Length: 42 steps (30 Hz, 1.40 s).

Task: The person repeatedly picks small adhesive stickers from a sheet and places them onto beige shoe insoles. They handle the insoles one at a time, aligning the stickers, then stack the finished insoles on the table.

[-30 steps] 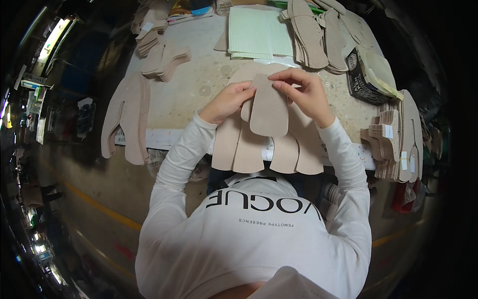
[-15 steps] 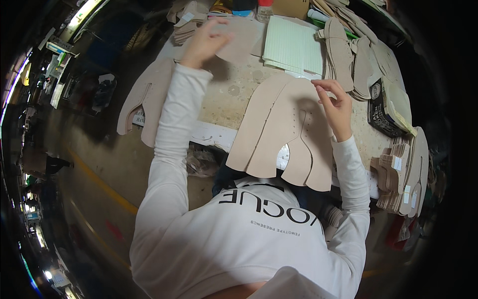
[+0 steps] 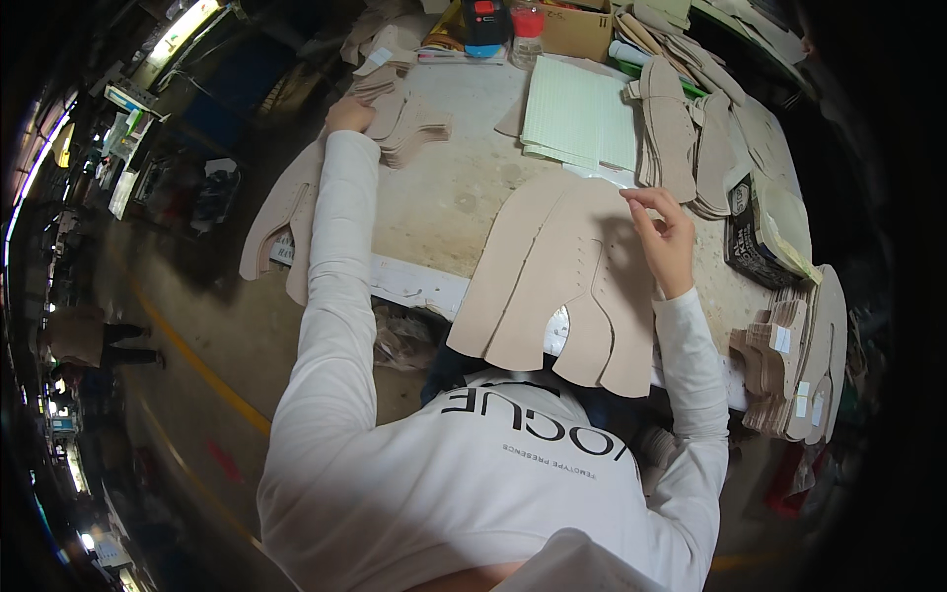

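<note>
Pale beige flat cut pieces point(image 3: 528, 266), like leather or sheet material, lie over the near table edge in front of me. They have curved outlines, slits and small holes. Above their upper right side is my right hand point(image 3: 667, 237), thumb and fingertips pinched together; whether anything thin is between them is hidden. My left hand point(image 3: 351, 115) reaches to the far left, against a pile of small curved beige pieces point(image 3: 390, 99); its fingers are hidden. Below that hand, large beige pieces point(image 3: 276, 212) overhang the table's left edge, partly behind my sleeve.
A pale green lined pad point(image 3: 582, 109) lies at the back centre, beside bundled beige pieces point(image 3: 668, 128). Behind stand a red-capped bottle point(image 3: 527, 39) and a cardboard box point(image 3: 574, 32). At right are a black box point(image 3: 760, 222) and stacked pieces point(image 3: 774, 345).
My left hand has moved left and nearer to the pile at the table's edge. The beige sheet beside it is gone from there, uncovering stacked curved pieces. My right hand keeps its pinch.
</note>
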Tool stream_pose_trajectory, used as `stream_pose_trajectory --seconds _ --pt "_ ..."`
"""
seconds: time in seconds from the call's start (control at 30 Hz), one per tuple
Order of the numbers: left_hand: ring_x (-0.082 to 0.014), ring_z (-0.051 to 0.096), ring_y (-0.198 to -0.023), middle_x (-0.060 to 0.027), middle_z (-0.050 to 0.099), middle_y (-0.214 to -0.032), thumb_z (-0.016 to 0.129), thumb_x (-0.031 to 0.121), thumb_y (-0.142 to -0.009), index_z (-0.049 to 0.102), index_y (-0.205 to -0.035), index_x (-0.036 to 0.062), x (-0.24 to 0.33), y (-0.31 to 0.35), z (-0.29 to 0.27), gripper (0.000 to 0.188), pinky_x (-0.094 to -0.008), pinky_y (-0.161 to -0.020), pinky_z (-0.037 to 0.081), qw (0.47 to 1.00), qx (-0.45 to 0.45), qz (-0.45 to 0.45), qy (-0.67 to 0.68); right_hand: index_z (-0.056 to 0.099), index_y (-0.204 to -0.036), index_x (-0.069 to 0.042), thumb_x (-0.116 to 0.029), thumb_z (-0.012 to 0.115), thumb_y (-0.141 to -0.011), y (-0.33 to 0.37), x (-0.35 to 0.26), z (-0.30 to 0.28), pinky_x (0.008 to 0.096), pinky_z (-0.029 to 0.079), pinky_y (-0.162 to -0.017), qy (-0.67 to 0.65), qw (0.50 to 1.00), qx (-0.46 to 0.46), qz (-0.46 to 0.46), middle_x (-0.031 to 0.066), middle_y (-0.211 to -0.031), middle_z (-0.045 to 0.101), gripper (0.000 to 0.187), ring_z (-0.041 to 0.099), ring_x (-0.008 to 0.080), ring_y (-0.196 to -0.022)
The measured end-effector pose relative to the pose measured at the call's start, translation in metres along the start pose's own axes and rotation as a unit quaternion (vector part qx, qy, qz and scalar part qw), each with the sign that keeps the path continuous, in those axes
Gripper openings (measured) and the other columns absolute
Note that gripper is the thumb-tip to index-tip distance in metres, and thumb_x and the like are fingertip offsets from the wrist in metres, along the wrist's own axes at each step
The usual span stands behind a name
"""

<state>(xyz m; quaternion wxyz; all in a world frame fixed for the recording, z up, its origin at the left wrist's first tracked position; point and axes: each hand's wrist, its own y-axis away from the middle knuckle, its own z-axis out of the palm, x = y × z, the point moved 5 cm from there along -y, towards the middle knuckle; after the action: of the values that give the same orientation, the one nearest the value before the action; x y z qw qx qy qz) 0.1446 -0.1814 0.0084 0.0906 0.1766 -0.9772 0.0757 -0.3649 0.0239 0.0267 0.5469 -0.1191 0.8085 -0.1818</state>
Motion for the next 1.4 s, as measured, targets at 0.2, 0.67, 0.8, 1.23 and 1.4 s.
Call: stream_pose_trajectory --seconds 0.2,0.67,0.8,1.23,1.4 --pt "-0.0349 0.062 -0.109 -0.0148 0.067 -0.113 0.061 0.041 -0.082 0.076 -0.097 0.0126 0.021 0.013 -0.006 0.035 -0.0412 -0.094 0.048 0.998 -0.010 0.055 0.017 0.071 -0.105 -0.007 -0.013 0.064 -0.087 -0.013 0.024 -0.008 0.0265 0.049 -0.062 0.109 0.994 -0.013 -0.009 0.0071 -0.093 0.067 0.020 0.062 0.0163 -0.080" --pt "-0.0097 0.063 -0.094 -0.0035 0.069 -0.108 0.057 0.032 -0.099 0.066 -0.119 0.0032 0.250 0.217 -0.012 0.037 -0.0224 -0.086 0.047 0.751 -0.246 0.304 0.532 0.071 -0.094 -0.001 -0.028 0.067 -0.090 -0.028 0.038 0.010 0.0242 0.047 -0.068 -0.032 0.984 -0.116 0.132 0.0017 -0.083 0.066 0.028 0.058 0.0096 -0.073" --pt "-0.0085 0.063 -0.091 -0.0041 0.069 -0.104 0.054 0.037 -0.100 0.066 -0.116 -0.0001 0.261 0.268 0.014 0.042 -0.0213 -0.083 0.048 0.673 -0.450 0.185 0.557 0.069 -0.097 0.000 -0.028 0.062 -0.097 -0.017 0.023 0.009 0.0200 0.044 -0.070 -0.214 0.964 -0.078 0.137 -0.0049 -0.085 0.062 0.029 0.052 0.0044 -0.077" --pt "-0.0126 0.065 -0.087 -0.0104 0.070 -0.098 0.049 0.034 -0.102 0.069 -0.102 -0.0049 0.248 0.301 -0.011 0.044 -0.0231 -0.079 0.049 0.588 -0.434 0.063 0.679 0.069 -0.105 0.000 -0.037 0.052 -0.101 0.015 -0.017 0.021 0.0213 0.050 -0.066 -0.442 0.856 -0.160 0.214 0.0025 -0.089 0.069 0.040 0.062 0.0062 -0.074" --pt "-0.0123 0.065 -0.085 -0.0102 0.070 -0.095 0.049 0.034 -0.102 0.069 -0.098 -0.0041 0.248 0.300 -0.014 0.043 -0.0234 -0.077 0.049 0.595 -0.430 0.054 0.677 0.069 -0.102 -0.002 -0.040 0.051 -0.101 0.018 -0.013 0.025 0.0219 0.051 -0.067 -0.442 0.840 -0.159 0.270 0.0031 -0.088 0.070 0.043 0.063 0.0068 -0.074"
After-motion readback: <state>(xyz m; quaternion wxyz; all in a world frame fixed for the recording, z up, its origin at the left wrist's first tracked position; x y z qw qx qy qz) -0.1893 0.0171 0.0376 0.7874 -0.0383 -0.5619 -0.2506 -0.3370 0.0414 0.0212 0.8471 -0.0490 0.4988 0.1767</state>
